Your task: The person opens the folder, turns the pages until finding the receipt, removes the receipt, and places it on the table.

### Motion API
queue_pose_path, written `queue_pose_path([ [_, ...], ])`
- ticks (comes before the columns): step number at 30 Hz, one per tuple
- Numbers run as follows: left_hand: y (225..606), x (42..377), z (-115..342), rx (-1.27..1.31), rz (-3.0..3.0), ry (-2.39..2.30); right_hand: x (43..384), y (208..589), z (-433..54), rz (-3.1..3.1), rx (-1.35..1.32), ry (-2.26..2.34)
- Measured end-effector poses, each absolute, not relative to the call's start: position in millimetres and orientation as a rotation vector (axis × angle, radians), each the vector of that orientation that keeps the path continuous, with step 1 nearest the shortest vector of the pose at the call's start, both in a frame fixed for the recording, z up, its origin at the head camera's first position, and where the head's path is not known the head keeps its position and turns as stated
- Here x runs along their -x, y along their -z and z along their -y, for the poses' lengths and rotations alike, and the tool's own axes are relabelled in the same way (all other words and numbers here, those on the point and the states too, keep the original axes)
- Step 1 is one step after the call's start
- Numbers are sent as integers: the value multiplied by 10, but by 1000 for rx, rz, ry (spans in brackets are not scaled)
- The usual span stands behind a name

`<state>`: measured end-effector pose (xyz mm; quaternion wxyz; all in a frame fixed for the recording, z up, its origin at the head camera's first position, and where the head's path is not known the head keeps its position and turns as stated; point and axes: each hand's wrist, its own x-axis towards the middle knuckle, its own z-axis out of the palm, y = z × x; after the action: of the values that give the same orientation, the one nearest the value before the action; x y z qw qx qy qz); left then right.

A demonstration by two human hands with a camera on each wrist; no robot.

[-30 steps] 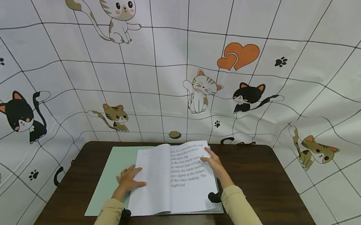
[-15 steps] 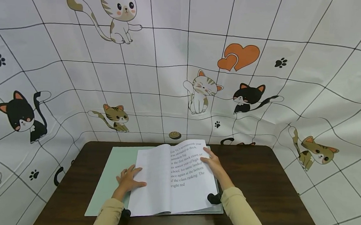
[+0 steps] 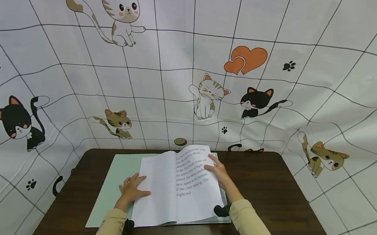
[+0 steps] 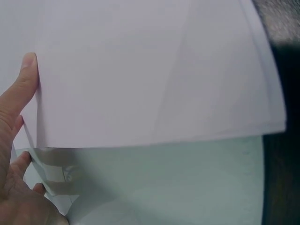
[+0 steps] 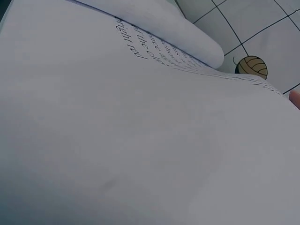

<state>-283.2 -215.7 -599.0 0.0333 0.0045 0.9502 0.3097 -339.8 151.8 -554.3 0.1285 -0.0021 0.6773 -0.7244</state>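
Observation:
An open book (image 3: 157, 192) lies on its pale green cover (image 3: 102, 203), its left page blank and its right page (image 3: 195, 203) printed with text. My left hand (image 3: 132, 190) rests at the left side of the book with fingers spread. In the left wrist view its thumb (image 4: 29, 75) lies on the white page, and other fingers lie lower, by the green cover. My right hand (image 3: 220, 173) pinches the right page near its upper outer edge, where the paper curves up. The fingers behind that page are hidden. In the right wrist view a fingertip (image 5: 295, 98) shows at the page's edge.
Under the book is a dark brown wooden table (image 3: 268, 197). A white grid-patterned cloth (image 3: 164, 82) with cartoon cats surrounds the table's back and sides. Black devices sit at both wrists, such as the right wrist camera (image 3: 221, 210).
The upper outer part of the right page has bent further up and leftward, and my right hand has moved slightly left with it. My left hand keeps its place on the book.

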Motion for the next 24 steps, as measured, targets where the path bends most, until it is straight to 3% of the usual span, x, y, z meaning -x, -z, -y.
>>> queue_pose_path([
  [6, 5999, 2835, 2158, -14, -2926, -950, 3275, 5400, -1498, -1890, 50, 2103],
  [13, 6015, 2836, 2155, -8, -2916, -969, 3269, 5570, -1511, -1917, 71, 2082],
  [24, 5957, 2802, 2142, -4, -2910, -947, 3140, 5513, -1467, -1924, 83, 2111],
])
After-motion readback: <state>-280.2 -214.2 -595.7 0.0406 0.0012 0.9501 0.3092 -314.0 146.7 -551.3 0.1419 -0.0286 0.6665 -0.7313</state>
